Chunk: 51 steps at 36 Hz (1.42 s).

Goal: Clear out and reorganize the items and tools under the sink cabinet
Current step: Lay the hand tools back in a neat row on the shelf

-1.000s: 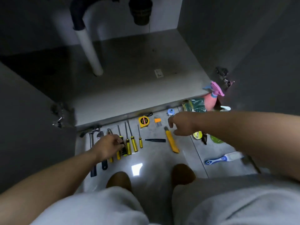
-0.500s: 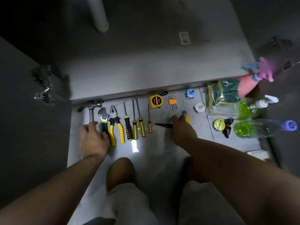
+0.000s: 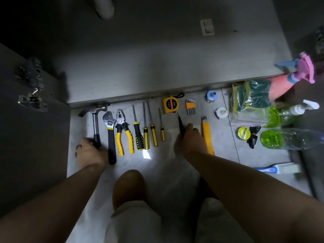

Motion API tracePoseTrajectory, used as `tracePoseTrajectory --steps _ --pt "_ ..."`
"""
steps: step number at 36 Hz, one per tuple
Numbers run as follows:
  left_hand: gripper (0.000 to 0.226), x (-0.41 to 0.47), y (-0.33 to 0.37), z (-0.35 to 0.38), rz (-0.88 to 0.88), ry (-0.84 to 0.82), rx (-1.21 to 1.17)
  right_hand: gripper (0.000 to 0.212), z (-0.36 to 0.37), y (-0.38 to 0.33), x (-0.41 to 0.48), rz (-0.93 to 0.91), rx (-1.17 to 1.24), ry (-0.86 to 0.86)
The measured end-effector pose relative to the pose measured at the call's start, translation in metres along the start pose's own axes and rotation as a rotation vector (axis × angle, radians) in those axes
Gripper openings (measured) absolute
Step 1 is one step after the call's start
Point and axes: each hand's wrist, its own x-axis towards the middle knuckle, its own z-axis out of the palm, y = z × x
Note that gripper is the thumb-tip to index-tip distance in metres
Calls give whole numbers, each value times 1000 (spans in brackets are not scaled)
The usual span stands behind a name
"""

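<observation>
Tools lie in a row on the tiled floor before the bare cabinet shelf. My left hand grips the black handle of the hammer at the row's left end. Beside it lie an adjustable wrench, yellow pliers and several screwdrivers. My right hand holds a thin black tool that points toward the cabinet. A yellow utility knife lies just right of that hand. A tape measure and hex keys sit nearer the cabinet.
At right lie a sponge bag, a pink spray bottle, green-bottomed clear bottles, a tape roll and a blue brush. An open cabinet door stands left. A white drain pipe rises at the back. My knees are below.
The view tilted down toward the floor. My left hand moved left from the screwdrivers to the hammer handle. My right hand took the black tool and turned it from sideways to pointing at the cabinet.
</observation>
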Motion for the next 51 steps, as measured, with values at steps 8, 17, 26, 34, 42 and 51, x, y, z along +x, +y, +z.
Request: tracePoseTrajectory --steps 8,17,26,34,42,51 --pt "12 -19 13 -13 -178 -140 -288 28 -23 -12 -30 -156 -29 -115" --pt "19 -80 -2 -49 -221 -493 -653 26 -38 -56 -109 -206 343 -522" --pt "19 -145 71 -110 255 -719 -771 50 -91 -84 -156 -98 772 -485" --pt "25 -195 136 -159 667 -715 -655 18 -177 -109 -174 -234 1077 -214" --pt "18 -164 118 -146 477 -579 -636 10 -225 -81 -170 -191 1227 -308" --pt "15 -76 60 -66 165 -374 -474 18 -176 -48 -124 -47 1210 -304"
